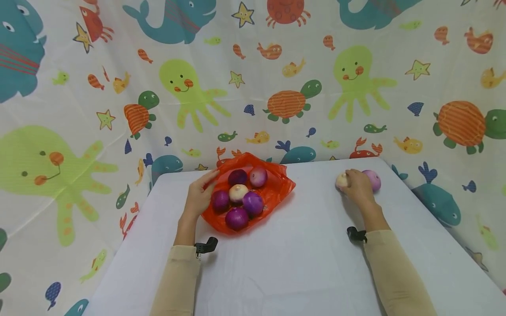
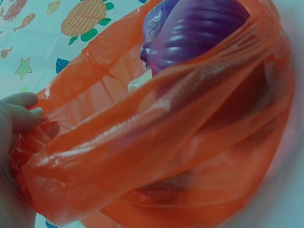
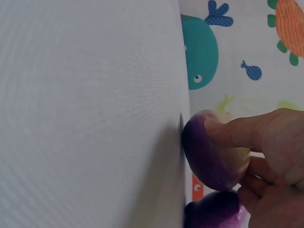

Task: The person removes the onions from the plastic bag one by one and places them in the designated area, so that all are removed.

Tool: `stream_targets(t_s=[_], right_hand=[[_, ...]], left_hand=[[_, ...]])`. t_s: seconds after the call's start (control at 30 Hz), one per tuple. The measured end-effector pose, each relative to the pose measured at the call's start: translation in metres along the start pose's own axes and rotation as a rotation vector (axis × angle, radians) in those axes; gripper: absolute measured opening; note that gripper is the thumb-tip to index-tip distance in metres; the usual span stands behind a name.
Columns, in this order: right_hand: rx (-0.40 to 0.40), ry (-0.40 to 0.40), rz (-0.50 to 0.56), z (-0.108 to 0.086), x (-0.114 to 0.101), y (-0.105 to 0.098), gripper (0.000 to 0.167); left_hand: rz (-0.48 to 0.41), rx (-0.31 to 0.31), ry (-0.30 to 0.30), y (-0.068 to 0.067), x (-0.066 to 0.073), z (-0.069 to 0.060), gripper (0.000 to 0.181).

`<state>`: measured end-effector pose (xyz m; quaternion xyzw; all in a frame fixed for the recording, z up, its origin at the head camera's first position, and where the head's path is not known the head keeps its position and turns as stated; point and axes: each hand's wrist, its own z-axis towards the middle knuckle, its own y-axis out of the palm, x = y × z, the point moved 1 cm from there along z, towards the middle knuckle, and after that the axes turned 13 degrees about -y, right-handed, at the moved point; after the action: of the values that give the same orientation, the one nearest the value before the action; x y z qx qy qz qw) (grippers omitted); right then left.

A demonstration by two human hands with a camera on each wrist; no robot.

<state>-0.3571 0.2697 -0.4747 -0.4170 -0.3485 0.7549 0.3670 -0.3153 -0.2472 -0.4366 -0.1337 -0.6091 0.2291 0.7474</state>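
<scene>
- Pinches with the left grip (image 1: 200, 193) the edge of a crinkled, translucent orange-red plastic bag (image 1: 279, 176), lying spread on the smooth white surface (image 1: 296, 263).
- Shows inside that bag, crowded together, 4 glossy deep-purple round onions (image 1: 237, 218), 1 pinkish-purple streaked onion (image 1: 258, 176) and 1 cream onion (image 1: 238, 193).
- Holds between thumb and fingers of the right grip (image 1: 359, 188) a smooth cream-and-purple onion (image 3: 213, 156), near the surface's far right corner; cannot tell whether touching down.
- Has just beside it 1 loose pink-purple onion (image 1: 372, 181).
</scene>
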Motion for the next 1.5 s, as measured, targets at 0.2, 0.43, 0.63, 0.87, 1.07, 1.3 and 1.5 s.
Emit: stream_targets(t_s=[0.2,0.43,0.63,0.87,1.07,1.3,1.5], right_hand=[[0.019,-0.003,-0.005,0.002,-0.002,0.000,0.060],[0.048,0.007,0.002,0.005,-0.003,0.000,0.059],[0.079,-0.010,0.030,0.005,-0.005,-0.001,0.061],[0.135,0.017,0.078,0.009,-0.014,-0.003,0.060],[0.122,0.018,0.132,0.013,-0.032,-0.002,0.060],[0.163,-0.071,0.279,0.019,-0.069,0.008,0.056],[0.133,-0.147,0.342,0.025,-0.104,0.022,0.056]], left_hand=[[0.003,0.006,-0.003,-0.002,0.001,0.000,0.042],[0.004,0.016,0.007,-0.004,0.003,0.001,0.041],[0.010,0.016,-0.005,-0.004,0.004,0.001,0.041],[0.006,0.008,-0.011,-0.004,0.005,0.001,0.042],[0.001,0.006,-0.018,-0.004,0.004,0.000,0.043],[0.000,0.007,0.009,-0.002,0.004,0.002,0.042],[0.019,0.005,0.004,-0.002,0.002,0.001,0.042]])
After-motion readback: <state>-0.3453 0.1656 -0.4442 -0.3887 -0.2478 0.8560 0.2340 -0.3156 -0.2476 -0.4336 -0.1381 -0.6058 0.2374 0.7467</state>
